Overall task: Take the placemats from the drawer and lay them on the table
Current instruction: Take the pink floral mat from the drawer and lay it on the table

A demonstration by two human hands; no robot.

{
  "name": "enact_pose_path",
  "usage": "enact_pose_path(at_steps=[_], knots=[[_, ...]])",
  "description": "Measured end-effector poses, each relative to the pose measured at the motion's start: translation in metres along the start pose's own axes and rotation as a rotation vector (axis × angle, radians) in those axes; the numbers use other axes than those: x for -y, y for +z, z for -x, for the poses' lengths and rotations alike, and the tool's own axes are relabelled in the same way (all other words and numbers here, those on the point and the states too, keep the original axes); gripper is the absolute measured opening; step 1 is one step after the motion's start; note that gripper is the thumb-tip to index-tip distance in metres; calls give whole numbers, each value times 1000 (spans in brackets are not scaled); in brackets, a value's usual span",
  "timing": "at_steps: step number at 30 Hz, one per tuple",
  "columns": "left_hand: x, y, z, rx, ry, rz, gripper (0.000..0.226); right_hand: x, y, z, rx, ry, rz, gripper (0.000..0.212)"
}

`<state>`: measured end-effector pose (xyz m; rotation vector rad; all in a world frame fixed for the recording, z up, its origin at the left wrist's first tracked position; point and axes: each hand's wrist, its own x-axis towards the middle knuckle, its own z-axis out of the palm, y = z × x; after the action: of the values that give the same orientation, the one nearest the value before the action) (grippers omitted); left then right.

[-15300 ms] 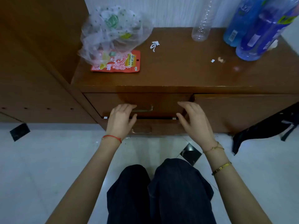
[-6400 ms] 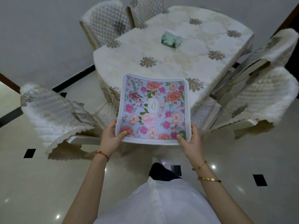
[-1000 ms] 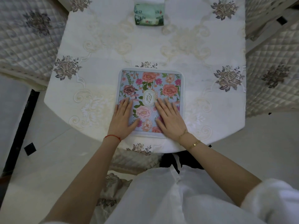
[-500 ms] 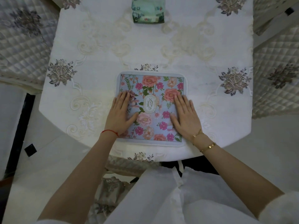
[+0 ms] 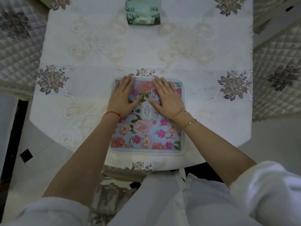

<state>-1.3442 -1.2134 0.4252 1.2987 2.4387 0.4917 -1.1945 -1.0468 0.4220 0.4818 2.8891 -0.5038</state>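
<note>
- The table (image 5: 114,46) fills most of the view, covered by a white cloth embroidered with pale scrolls and grey-brown flowers.
- Quilted chairs (image 5: 17,51) stand at the left and right sides of the table, and another is tucked under its near edge.
- The person's white sleeves (image 5: 268,185) show at the bottom, with bare forearms reaching forward over the table.
- The placemat (image 5: 146,136), pale blue with pink and peach flowers and an oval label at its middle, lies flat on the table close to the near edge.
- The left hand (image 5: 123,97) rests palm-down on the far left part of the placemat, fingers spread and flat, gripping nothing; a red string circles the wrist.
- The right hand (image 5: 167,97) lies flat the same way on the far right part, fingers extended, with gold bracelets on the wrist.
- A green packet of tissues (image 5: 143,11) sits at the far end of the table, well apart from the placemat.
</note>
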Motion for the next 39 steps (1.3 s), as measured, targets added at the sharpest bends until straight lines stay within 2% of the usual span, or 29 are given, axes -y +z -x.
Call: enact_pose_path(at_steps=[6, 10, 12, 16, 21, 26, 30, 35, 39], knots=[[24, -10, 15, -4, -98, -13, 85, -35, -5, 35, -34, 132, -20, 87], [24, -16, 25, 14, -123, 11, 88, -36, -5, 47, -102, 213, -54, 81], [15, -15, 33, 11, -85, 12, 85, -26, -4, 50, -114, 163, -61, 77], [-7, -2, 53, 9, -52, 40, 80, 5, 11, 52, -1, -5, -30, 72], [-3, 7, 81, -55, -146, 74, 80, 2, 13, 63, -32, 32, -68, 74], [10, 2, 98, -48, -136, 37, 81, -24, 9, 92, -24, 76, -42, 81], [5, 5, 112, -33, -195, 46, 83, -22, 14, 111, -32, 140, -43, 82], [-23, 22, 140, -9, -120, 51, 83, 16, 31, 121, 24, -36, -61, 78], [-32, 29, 157, -17, -134, 71, 84, 27, 40, 126, 49, -54, -75, 78]])
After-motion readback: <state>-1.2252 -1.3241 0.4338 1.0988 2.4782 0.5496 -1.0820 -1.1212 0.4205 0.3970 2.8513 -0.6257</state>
